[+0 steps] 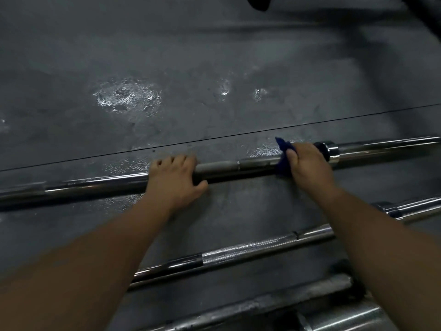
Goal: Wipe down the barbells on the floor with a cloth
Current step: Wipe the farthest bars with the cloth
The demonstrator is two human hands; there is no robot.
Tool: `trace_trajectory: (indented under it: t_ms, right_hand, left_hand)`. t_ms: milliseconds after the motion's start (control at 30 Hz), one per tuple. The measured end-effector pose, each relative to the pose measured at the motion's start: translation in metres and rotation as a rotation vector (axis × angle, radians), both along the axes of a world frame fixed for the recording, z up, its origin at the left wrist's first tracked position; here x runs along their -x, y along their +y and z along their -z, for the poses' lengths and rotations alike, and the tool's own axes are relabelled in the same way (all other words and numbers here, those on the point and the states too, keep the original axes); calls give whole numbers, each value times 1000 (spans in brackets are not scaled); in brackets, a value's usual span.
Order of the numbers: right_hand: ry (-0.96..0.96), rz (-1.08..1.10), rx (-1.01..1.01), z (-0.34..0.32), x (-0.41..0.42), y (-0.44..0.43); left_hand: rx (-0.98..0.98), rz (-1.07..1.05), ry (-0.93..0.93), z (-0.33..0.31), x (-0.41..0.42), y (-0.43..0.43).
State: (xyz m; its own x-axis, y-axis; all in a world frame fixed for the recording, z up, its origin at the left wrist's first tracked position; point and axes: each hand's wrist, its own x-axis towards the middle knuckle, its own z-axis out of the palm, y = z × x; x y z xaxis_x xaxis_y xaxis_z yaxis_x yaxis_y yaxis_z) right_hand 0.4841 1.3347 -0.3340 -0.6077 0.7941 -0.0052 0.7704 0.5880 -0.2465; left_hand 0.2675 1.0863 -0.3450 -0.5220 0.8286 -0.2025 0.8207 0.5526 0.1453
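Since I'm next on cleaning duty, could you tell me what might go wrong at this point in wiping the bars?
The far barbell is round and lies loose on the floor; if the left hand eases off, it may roll. The right hand holds the blue cloth right beside the collar, so fingers could knock it. Shiny, possibly wet patches could be slippery.

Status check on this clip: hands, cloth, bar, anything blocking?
Left hand grips the far barbell, steadying it. Right hand holds the blue cloth wrapped on the shaft beside the collar. Two more bars lie nearer; nothing blocking.
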Motion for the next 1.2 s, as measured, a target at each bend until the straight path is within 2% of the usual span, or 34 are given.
trace_trajectory:
  t_ms: [133, 300, 400, 433, 533, 567, 633, 700, 767, 833, 867, 933, 967, 1100, 1200]
  right_hand:
    - [39, 120, 81, 1, 26, -19]
    - [19, -234, 91, -2, 65, -122]
    - [44, -339, 12, -1, 38, -120]
    - [44, -299, -26, 1, 21, -109]
    - [-58, 30, -15, -5, -1, -101]
    - [-96, 32, -18, -4, 11, -116]
    - [-143, -176, -24, 1, 47, -166]
    - [-69, -346, 41, -1, 72, -206]
    - [-17, -398, 97, -3, 68, -209]
    - [-105, -316, 34, 0, 42, -194]
    - [-123, -189, 6, 2, 28, -186]
    - [-89, 36, 42, 0, 20, -192]
    - [-62, 67, 66, -1, 29, -205]
    - [-2, -181, 200, -9, 73, -271]
    - [-6, -228, 240, -19, 70, -276]
  left_hand:
    - [58, -8, -15, -5, 6, 10]
    - [69, -6, -51, -24, -17, -10]
    - [-35, 48, -150, -31, -25, -35]
    - [-65, 53, -177, -32, -24, -44]
    - [-44, 31, -147, -25, -16, -65]
    - [7, 27, -123, -21, -17, -72]
    - [60, 15, -137, -12, -27, -85]
    - [41, 6, -206, -12, -37, -96]
    - [-12, 43, -257, -19, -39, -107]
    - [-65, 98, -239, -22, -37, -119]
    - [-75, 110, -220, -23, -38, -124]
    - [-72, 121, -200, -22, -44, -129]
    - [-75, 115, -197, -22, -50, -129]
    - [-126, 72, -225, -24, -60, -132]
    - [-116, 42, -345, -31, -56, -138]
